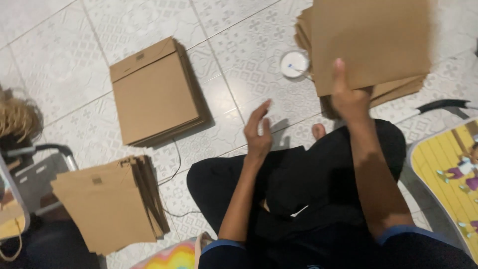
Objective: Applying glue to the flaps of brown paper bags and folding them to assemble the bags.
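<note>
Right hand (pixel 348 97): gripped one flat brown paper sheet (pixel 371 40).
Left hand (pixel 258 130): loose, fingers spread, holding nothing.
Bag stacks: three, flat kraft — (pixel 154 92), (pixel 107 204), (pixel 398 87).
Floor (pixel 64 55): glossy patterned tile.

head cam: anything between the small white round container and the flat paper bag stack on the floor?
Nothing: only bare patterned tile floor between the white container and the paper bag stack, in the head view.

We see a home floor of patterned white tiles (pixel 64 65). Stacked brown paper bags (pixel 154 92) suggest home piecework
</note>
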